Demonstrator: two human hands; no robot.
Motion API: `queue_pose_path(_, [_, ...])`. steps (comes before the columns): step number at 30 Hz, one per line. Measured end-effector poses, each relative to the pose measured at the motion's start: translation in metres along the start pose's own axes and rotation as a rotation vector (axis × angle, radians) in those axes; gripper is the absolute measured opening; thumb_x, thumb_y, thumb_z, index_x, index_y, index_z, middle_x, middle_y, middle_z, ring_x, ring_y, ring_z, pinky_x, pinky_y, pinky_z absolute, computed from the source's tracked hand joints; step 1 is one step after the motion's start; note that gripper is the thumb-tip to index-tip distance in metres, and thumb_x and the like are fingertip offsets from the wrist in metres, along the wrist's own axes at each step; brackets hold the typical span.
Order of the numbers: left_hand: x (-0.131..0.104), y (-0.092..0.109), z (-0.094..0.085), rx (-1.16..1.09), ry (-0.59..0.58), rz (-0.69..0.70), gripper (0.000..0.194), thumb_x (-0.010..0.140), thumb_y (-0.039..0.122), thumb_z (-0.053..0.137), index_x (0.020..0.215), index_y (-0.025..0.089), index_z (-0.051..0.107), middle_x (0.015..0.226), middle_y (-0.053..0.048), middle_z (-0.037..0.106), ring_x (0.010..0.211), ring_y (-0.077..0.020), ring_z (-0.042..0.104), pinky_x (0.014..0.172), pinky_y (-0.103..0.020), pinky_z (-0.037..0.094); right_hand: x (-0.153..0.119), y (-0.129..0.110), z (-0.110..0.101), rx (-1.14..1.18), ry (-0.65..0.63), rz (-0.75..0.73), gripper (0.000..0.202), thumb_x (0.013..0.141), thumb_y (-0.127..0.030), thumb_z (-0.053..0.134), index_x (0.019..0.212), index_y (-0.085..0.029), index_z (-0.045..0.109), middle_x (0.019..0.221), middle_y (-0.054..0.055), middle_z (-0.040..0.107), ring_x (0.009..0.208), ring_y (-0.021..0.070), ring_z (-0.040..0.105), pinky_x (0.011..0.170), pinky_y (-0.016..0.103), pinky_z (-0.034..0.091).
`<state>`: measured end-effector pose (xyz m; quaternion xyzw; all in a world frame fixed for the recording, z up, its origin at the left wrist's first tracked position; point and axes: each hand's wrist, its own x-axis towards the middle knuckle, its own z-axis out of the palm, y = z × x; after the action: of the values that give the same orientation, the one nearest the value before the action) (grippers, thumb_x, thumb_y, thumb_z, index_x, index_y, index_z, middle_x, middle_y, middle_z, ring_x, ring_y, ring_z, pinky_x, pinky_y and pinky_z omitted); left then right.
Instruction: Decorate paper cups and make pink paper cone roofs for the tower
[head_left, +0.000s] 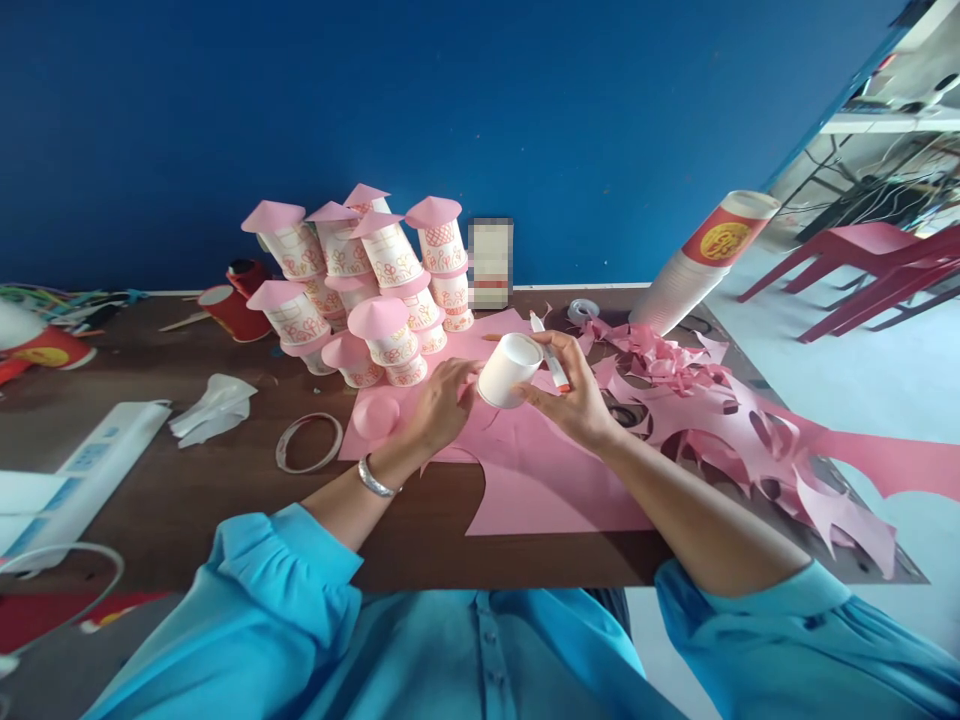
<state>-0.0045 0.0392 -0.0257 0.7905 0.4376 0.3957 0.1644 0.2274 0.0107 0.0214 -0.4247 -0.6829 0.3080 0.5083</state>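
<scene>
A plain white paper cup [504, 375] is held tilted in front of me, its narrower closed end up and its wide rim down to the left. My left hand [447, 402] has its fingers closed at the cup's left side, by the rim. My right hand [574, 392] grips the cup from the right. In the same hand, between the fingers, sits a white marker [552, 358] with an orange-red end. Pink paper sheets [551, 475] lie on the table under both hands.
Several decorated cup towers [394, 330] with pink cone roofs stand at the back left. A tall leaning stack of cups [679, 285] rises at the back right. Pink scraps [720, 420] overhang the right edge. A tape roll [308, 443] and white power strip [112, 455] lie left.
</scene>
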Motion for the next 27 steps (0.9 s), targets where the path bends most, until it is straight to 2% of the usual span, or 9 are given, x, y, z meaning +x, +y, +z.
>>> queue_pose_path(2, [0.001, 0.005, -0.003, -0.334, 0.074, -0.093, 0.023, 0.105, 0.029, 0.054, 0.123, 0.024, 0.066, 0.121, -0.009, 0.074, 0.104, -0.0208, 0.069, 0.094, -0.040, 0.057, 0.000, 0.002, 0.002, 0.014, -0.005, -0.016, 0.058, 0.084, -0.053, 0.085, 0.129, -0.032, 0.055, 0.126, 0.007, 0.069, 0.111, 0.0276, 0.066, 0.100, 0.049, 0.053])
queue_pose_path(4, [0.000, 0.013, -0.006, -0.619, 0.071, -0.153, 0.031, 0.107, 0.041, 0.053, 0.133, 0.027, 0.063, 0.136, -0.009, 0.070, 0.119, -0.0220, 0.068, 0.102, -0.041, 0.056, -0.001, 0.003, 0.004, 0.025, -0.015, -0.040, 0.058, 0.085, -0.054, 0.085, 0.129, -0.032, 0.055, 0.128, 0.007, 0.069, 0.109, 0.0271, 0.067, 0.099, 0.048, 0.054])
queue_pose_path(7, [-0.004, 0.027, -0.009, -0.797, -0.077, -0.179, 0.047, 0.100, 0.046, 0.067, 0.145, 0.033, 0.059, 0.150, -0.006, 0.063, 0.140, -0.0281, 0.059, 0.111, -0.042, 0.054, -0.003, 0.003, 0.009, -0.012, -0.023, -0.061, 0.057, 0.085, -0.057, 0.084, 0.128, -0.032, 0.056, 0.128, 0.007, 0.069, 0.109, 0.0279, 0.068, 0.095, 0.049, 0.057])
queue_pose_path(9, [-0.006, 0.034, -0.010, -0.890, -0.196, -0.202, 0.059, 0.094, 0.043, 0.076, 0.149, 0.034, 0.057, 0.152, -0.007, 0.062, 0.143, -0.0327, 0.056, 0.112, -0.046, 0.054, -0.005, 0.003, 0.011, -0.050, -0.025, -0.069, 0.057, 0.084, -0.057, 0.085, 0.127, -0.031, 0.057, 0.127, 0.008, 0.070, 0.107, 0.0282, 0.068, 0.093, 0.049, 0.058])
queue_pose_path(13, [-0.005, 0.039, -0.010, -0.987, -0.310, -0.275, 0.070, 0.085, 0.037, 0.086, 0.149, 0.029, 0.056, 0.143, -0.011, 0.067, 0.134, -0.0348, 0.062, 0.110, -0.050, 0.054, -0.006, 0.002, 0.010, -0.095, -0.043, -0.091, 0.053, 0.086, -0.052, 0.085, 0.126, -0.030, 0.058, 0.121, 0.008, 0.070, 0.100, 0.0265, 0.070, 0.086, 0.046, 0.061])
queue_pose_path(17, [-0.004, 0.037, -0.007, -1.008, -0.342, -0.341, 0.067, 0.082, 0.037, 0.090, 0.141, 0.023, 0.062, 0.133, -0.012, 0.071, 0.124, -0.0318, 0.066, 0.107, -0.046, 0.054, -0.006, 0.000, 0.005, -0.100, -0.088, -0.101, 0.041, 0.096, -0.043, 0.076, 0.129, -0.028, 0.058, 0.116, 0.009, 0.073, 0.090, 0.0226, 0.072, 0.076, 0.039, 0.062])
queue_pose_path(20, [-0.005, 0.035, -0.004, -1.151, -0.289, -0.389, 0.060, 0.084, 0.042, 0.087, 0.136, 0.022, 0.065, 0.126, -0.011, 0.072, 0.115, -0.0272, 0.068, 0.099, -0.042, 0.057, -0.004, -0.002, 0.000, -0.058, 0.014, -0.164, 0.026, 0.105, -0.039, 0.062, 0.128, -0.026, 0.063, 0.106, 0.007, 0.076, 0.085, 0.0203, 0.073, 0.074, 0.036, 0.061])
queue_pose_path(24, [-0.006, 0.033, -0.004, -1.337, -0.244, -0.487, 0.053, 0.079, 0.042, 0.092, 0.122, 0.020, 0.070, 0.106, -0.006, 0.073, 0.098, -0.0201, 0.070, 0.091, -0.036, 0.061, 0.001, -0.010, -0.010, 0.044, 0.191, -0.262, 0.030, 0.109, -0.046, 0.053, 0.123, -0.028, 0.072, 0.089, 0.003, 0.074, 0.071, 0.0172, 0.069, 0.066, 0.034, 0.059])
queue_pose_path(27, [-0.005, 0.033, -0.005, -1.436, -0.259, -0.531, 0.050, 0.075, 0.042, 0.095, 0.114, 0.018, 0.073, 0.104, -0.007, 0.074, 0.094, -0.0188, 0.072, 0.088, -0.032, 0.062, -0.002, -0.019, -0.013, 0.144, 0.192, -0.258, 0.032, 0.108, -0.051, 0.054, 0.114, -0.028, 0.075, 0.084, 0.002, 0.071, 0.070, 0.0176, 0.069, 0.065, 0.034, 0.060])
